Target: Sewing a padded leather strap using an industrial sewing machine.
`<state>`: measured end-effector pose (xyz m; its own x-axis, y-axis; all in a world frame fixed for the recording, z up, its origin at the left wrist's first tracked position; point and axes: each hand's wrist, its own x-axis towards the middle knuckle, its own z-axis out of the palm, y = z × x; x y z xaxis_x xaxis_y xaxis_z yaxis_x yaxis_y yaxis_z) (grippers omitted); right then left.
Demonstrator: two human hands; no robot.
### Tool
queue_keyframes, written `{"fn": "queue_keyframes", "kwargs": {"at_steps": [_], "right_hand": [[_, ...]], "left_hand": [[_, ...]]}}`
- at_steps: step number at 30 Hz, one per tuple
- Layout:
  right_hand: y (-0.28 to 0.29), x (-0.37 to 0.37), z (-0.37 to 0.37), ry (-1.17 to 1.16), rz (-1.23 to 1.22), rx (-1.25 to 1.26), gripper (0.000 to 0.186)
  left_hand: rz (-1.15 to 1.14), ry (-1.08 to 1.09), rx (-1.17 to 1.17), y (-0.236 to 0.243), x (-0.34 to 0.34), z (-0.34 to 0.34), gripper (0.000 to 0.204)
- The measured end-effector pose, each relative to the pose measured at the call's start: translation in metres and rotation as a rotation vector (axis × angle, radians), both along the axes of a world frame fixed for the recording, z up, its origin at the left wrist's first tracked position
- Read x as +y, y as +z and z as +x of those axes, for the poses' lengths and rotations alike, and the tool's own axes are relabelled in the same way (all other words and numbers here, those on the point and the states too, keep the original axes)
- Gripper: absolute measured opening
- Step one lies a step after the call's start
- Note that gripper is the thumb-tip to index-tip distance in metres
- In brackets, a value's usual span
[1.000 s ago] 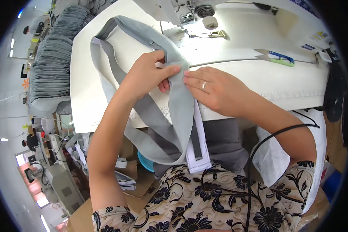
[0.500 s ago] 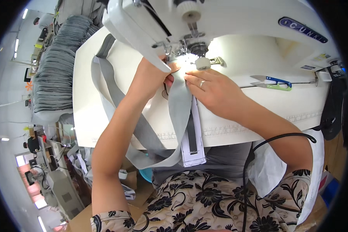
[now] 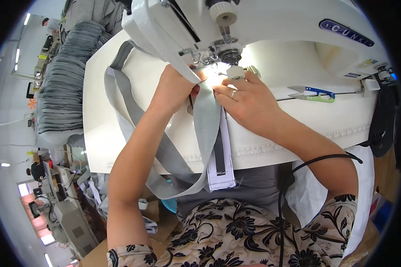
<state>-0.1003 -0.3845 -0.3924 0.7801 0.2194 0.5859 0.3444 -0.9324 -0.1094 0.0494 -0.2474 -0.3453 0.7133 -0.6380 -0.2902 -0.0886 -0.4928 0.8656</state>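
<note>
Grey strap (image 3: 206,129) (long axis toward needle) pressed flat by both hands (image 3: 209,91), fingertips together.

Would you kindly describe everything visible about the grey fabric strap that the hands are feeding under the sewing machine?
The grey fabric strap is a long, flat band of matte woven-looking cloth. It loops from the table's far left corner, down over the near edge, and back up to the needle area. Its near end carries a white patch with a dark strip, hanging over the table edge. The left hand and right hand press it flat on the white table beneath the sewing machine.
</note>
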Motion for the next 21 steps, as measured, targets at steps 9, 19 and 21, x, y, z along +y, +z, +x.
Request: {"fn": "queue_keyframes", "kwargs": {"at_steps": [9, 19, 21], "right_hand": [[-0.002, -0.001, 0.003, -0.039, -0.023, 0.009, 0.017], [0.012, 0.018, -0.050, -0.107, 0.408, 0.063, 0.015], [0.007, 0.035, -0.107, -0.022, 0.746, 0.203, 0.011]], "left_hand": [[-0.044, -0.024, -0.025, -0.008, -0.005, 0.005, 0.020], [-0.073, 0.110, -0.183, -0.006, 0.007, -0.002, 0.034], [-0.081, 0.113, -0.097, 0.015, 0.036, -0.034, 0.047]]}}
